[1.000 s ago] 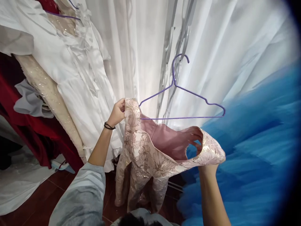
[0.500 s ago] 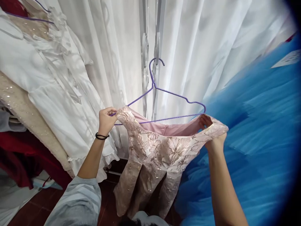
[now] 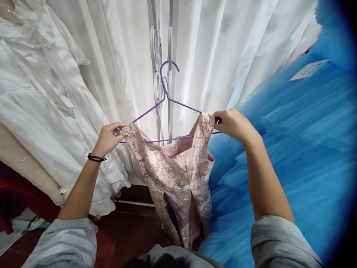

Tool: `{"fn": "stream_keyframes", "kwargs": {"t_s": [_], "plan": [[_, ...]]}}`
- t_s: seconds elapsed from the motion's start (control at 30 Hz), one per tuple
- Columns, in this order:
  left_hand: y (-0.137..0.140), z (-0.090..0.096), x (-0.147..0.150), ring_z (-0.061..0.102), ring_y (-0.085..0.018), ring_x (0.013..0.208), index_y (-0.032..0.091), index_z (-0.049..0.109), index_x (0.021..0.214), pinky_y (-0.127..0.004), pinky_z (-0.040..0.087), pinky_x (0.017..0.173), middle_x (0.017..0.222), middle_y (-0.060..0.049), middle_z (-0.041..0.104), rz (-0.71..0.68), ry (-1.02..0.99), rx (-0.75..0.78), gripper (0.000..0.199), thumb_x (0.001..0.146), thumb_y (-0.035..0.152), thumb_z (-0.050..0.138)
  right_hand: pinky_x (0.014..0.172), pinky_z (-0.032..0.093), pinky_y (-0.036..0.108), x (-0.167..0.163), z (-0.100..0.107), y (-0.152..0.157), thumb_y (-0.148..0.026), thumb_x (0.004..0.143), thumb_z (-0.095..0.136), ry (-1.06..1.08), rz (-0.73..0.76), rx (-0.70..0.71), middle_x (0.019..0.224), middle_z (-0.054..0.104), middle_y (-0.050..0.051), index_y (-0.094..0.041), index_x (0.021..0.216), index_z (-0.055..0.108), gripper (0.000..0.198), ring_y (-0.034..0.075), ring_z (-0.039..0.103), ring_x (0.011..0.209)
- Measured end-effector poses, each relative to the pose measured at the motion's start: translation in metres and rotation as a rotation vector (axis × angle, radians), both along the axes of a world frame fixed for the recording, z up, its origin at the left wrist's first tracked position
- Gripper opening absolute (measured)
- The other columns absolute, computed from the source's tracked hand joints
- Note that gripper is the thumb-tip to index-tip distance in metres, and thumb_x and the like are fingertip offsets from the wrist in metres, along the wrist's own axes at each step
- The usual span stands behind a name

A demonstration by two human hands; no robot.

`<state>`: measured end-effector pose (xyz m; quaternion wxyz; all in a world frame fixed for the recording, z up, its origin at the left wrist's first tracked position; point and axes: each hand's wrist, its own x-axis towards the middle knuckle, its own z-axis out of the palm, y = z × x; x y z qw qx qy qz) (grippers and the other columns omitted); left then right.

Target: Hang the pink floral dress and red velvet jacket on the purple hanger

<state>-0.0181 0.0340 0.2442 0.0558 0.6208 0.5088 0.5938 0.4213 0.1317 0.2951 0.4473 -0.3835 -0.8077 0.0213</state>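
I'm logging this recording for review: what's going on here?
A person's left hand and right hand hold a pink-gold dress at its shoulder straps. Both straps are over a purple hanger, whose ends poke out beyond them. I can't tell whether its hook is hung on anything. A white dress is off to the left, blue tulle to the right.
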Motion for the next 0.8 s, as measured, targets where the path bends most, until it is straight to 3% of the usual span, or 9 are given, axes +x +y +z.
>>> {"fn": "stream_keyframes", "kwargs": {"t_s": [0.1, 0.17, 0.23, 0.33, 0.5, 0.57, 0.63, 0.7, 0.8], "plan": [[0.004, -0.006, -0.012, 0.065, -0.018, 0.082, 0.014, 0.078, 0.092, -0.023, 0.051, 0.068, 0.092, -0.008, 0.074, -0.189, -0.072, -0.094, 0.038, 0.056, 0.026, 0.082, 0.069, 0.045, 0.024, 0.011, 0.010, -0.025, -0.010, 0.071, 0.069, -0.134, -0.006, 0.011, 0.055, 0.058, -0.004, -0.014, 0.071, 0.071, 0.004, 0.008, 0.053, 0.057], [0.007, -0.006, -0.018, 0.064, -0.019, 0.083, 0.013, 0.077, 0.100, -0.026, 0.052, 0.069, 0.094, -0.009, 0.074, -0.268, -0.151, -0.143, 0.047, 0.059, 0.034, 0.085, 0.069, 0.047, 0.025, 0.013, 0.012, -0.040, -0.016, 0.076, 0.068, -0.072, 0.034, -0.012, 0.065, 0.065, -0.002, -0.014, 0.095, 0.075, 0.020, 0.009, 0.057, 0.060], [0.010, -0.003, -0.019, 0.059, -0.014, 0.070, 0.010, 0.076, 0.096, -0.026, 0.050, 0.065, 0.083, -0.007, 0.073, -0.206, -0.170, -0.137, 0.046, 0.065, 0.042, 0.085, 0.069, 0.049, 0.027, 0.009, 0.009, -0.051, -0.025, 0.081, 0.066, -0.009, 0.076, -0.005, 0.075, 0.070, 0.000, -0.013, 0.104, 0.074, 0.027, 0.010, 0.059, 0.063], [0.012, 0.007, -0.017, 0.054, -0.010, 0.065, 0.012, 0.074, 0.084, -0.024, 0.048, 0.067, 0.071, 0.000, 0.069, -0.038, -0.074, -0.022, 0.037, 0.068, 0.043, 0.086, 0.071, 0.051, 0.028, -0.006, -0.004, -0.058, -0.035, 0.085, 0.066, 0.066, 0.070, 0.095, 0.078, 0.071, 0.002, -0.013, 0.094, 0.076, 0.026, 0.012, 0.061, 0.069], [0.007, 0.015, -0.017, 0.061, -0.011, 0.079, 0.017, 0.076, 0.089, -0.024, 0.048, 0.074, 0.085, 0.003, 0.073, 0.033, 0.032, 0.148, 0.032, 0.079, 0.048, 0.077, 0.082, 0.055, 0.032, -0.014, -0.039, -0.043, -0.047, 0.084, 0.069, 0.212, 0.043, 0.087, 0.100, 0.074, 0.007, -0.018, 0.105, 0.074, 0.037, 0.019, 0.067, 0.094], [0.008, 0.004, -0.020, 0.063, -0.013, 0.089, 0.018, 0.075, 0.100, -0.024, 0.048, 0.080, 0.097, 0.002, 0.074, 0.012, 0.002, 0.157, 0.035, 0.083, 0.048, 0.074, 0.090, 0.055, 0.035, -0.007, -0.068, -0.032, -0.050, 0.079, 0.073, 0.290, 0.104, -0.017, 0.131, 0.065, 0.010, -0.022, 0.132, 0.062, 0.062, 0.024, 0.062, 0.116], [0.012, -0.021, -0.029, 0.062, -0.015, 0.102, 0.021, 0.071, 0.115, -0.024, 0.048, 0.085, 0.114, 0.002, 0.070, -0.076, -0.167, 0.162, 0.044, 0.081, 0.048, 0.075, 0.096, 0.054, 0.038, 0.003, -0.113, -0.023, -0.050, 0.073, 0.078, 0.400, 0.192, -0.182, 0.157, 0.039, 0.012, -0.029, 0.156, 0.030, 0.099, 0.026, 0.052, 0.132], [0.016, -0.062, -0.041, 0.060, -0.017, 0.109, 0.024, 0.066, 0.120, -0.025, 0.050, 0.086, 0.124, 0.001, 0.066, -0.194, -0.431, 0.100, 0.058, 0.070, 0.049, 0.082, 0.102, 0.050, 0.042, 0.011, -0.172, -0.022, -0.049, 0.069, 0.081, 0.475, 0.239, -0.409, 0.167, 0.016, 0.012, -0.034, 0.160, 0.000, 0.123, 0.028, 0.043, 0.140], [0.014, -0.147, -0.050, 0.063, -0.022, 0.100, 0.021, 0.068, 0.101, -0.029, 0.053, 0.080, 0.104, -0.005, 0.069, -0.239, -0.629, -0.199, 0.061, 0.046, 0.034, 0.089, 0.112, 0.039, 0.051, 0.011, -0.276, -0.033, -0.044, 0.060, 0.084, 0.396, 0.199, -0.831, 0.167, 0.003, 0.016, -0.027, 0.160, -0.009, 0.138, 0.036, 0.027, 0.149]]}}
